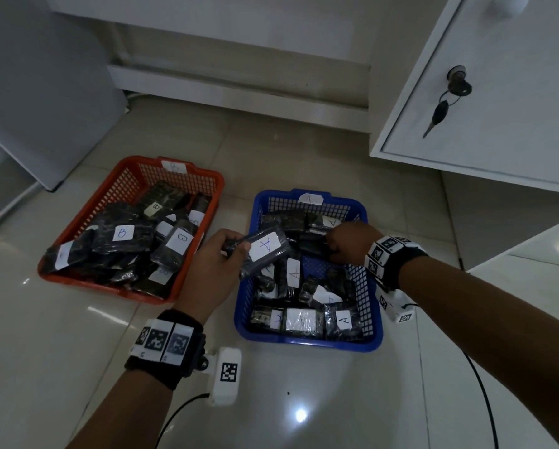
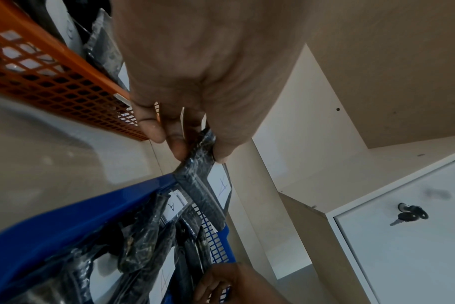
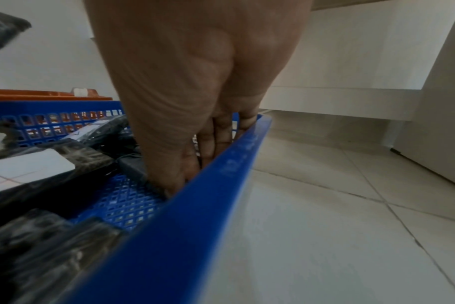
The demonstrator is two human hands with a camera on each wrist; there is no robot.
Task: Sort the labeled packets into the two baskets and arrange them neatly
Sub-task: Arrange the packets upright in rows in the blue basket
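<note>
My left hand (image 1: 236, 246) pinches a dark packet labelled A (image 1: 265, 251) by its end, above the left rim of the blue basket (image 1: 307, 343). The left wrist view shows thumb and fingers of that hand (image 2: 198, 152) clamped on this packet (image 2: 205, 191). The blue basket, tagged A, holds several A packets, some in a row at the front. My right hand (image 1: 331, 244) is inside it at the far right. In the right wrist view its straight fingers (image 3: 213, 144) point down between the basket wall (image 3: 195, 205) and a dark packet (image 3: 133, 164). The orange basket (image 1: 110, 286), tagged B, holds several B packets.
Both baskets stand on a glossy tiled floor (image 1: 304, 400). A white cabinet door with a key in its lock (image 1: 459, 89) stands at the right. A low white ledge (image 1: 239, 89) runs behind, and a grey unit (image 1: 29, 92) is at the left.
</note>
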